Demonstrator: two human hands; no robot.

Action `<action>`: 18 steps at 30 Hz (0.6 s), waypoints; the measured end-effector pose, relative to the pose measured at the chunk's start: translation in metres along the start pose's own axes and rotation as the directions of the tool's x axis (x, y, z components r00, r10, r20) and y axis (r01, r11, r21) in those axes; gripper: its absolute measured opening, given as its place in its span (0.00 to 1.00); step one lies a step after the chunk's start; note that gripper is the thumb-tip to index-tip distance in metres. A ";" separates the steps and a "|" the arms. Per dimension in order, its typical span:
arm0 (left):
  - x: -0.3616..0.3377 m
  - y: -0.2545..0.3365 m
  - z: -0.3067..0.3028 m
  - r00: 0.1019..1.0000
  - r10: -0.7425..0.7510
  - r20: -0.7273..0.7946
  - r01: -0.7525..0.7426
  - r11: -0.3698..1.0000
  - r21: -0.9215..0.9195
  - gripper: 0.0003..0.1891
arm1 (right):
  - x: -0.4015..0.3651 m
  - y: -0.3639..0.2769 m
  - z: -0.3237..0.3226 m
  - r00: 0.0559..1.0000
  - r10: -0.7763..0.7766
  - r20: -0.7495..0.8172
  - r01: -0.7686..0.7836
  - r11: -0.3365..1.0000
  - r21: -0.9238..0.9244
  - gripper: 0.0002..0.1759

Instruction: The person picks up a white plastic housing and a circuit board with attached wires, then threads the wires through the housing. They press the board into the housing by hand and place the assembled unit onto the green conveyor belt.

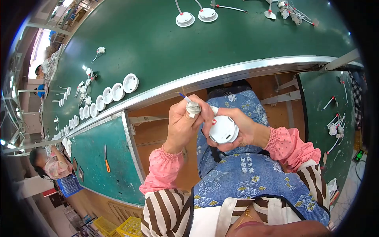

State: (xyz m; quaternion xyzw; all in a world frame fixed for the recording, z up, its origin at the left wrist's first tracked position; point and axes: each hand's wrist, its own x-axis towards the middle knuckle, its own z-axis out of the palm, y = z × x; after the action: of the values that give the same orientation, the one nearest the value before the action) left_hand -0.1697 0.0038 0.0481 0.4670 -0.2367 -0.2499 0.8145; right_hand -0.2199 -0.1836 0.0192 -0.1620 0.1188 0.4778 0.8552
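1. The left hand [183,123] is closed around a small grey fitting [192,107], pinched between thumb and fingertips. A thin wire with a blue tip [182,95] sticks up out of the fitting.
2. The right hand [241,130] cups a white round housing [223,129] from below and behind, with the fingers wrapped around its rim. The housing is held over the lap, just below the edge of the green counter [166,43], and its face is turned toward the fitting.
3. The 2 parts are just beside each other, almost touching at the housing's upper left edge. The work appears to be mating them, so the fitting likely needs to line up squarely with the housing before any push.
4. A steady right hand probably works best, leaving the left hand to make the small corrections.
5. The wire looks easy to kink or trap, so it is best kept clear of the joint and of the thumb.
6. A light grip on the rim seems wise, since the housing looks like thin plastic.
7. A row of white discs [112,93] lies on the counter, and an orange-handled tool [106,161] lies on the side counter [94,173], both well apart from the hands.
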 end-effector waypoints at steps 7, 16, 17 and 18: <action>-0.010 -0.006 -0.005 0.994 0.090 0.057 -0.089 0.996 -0.029 0.20 | -0.012 0.012 0.008 0.993 0.047 0.104 -0.048 0.999 -0.001 0.34; -0.015 -0.011 0.017 0.985 0.129 0.118 -0.174 0.691 0.702 0.10 | -0.025 0.005 0.004 0.920 -0.131 -0.369 0.026 0.961 -0.276 0.27; -0.010 -0.015 0.025 0.980 0.126 0.156 -0.201 0.629 0.751 0.05 | -0.019 0.003 -0.007 0.920 -0.152 -0.361 0.024 0.941 -0.337 0.26; -0.006 -0.020 0.029 0.968 0.142 0.206 -0.250 0.589 0.768 0.05 | -0.013 0.002 -0.015 0.920 -0.180 -0.347 0.029 0.917 -0.398 0.25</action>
State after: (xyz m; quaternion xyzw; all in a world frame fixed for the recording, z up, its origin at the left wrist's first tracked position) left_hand -0.1963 -0.0198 0.0429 0.7318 -0.4218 -0.0570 0.5323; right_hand -0.2295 -0.1985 0.0097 -0.4219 0.1755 0.4042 0.7923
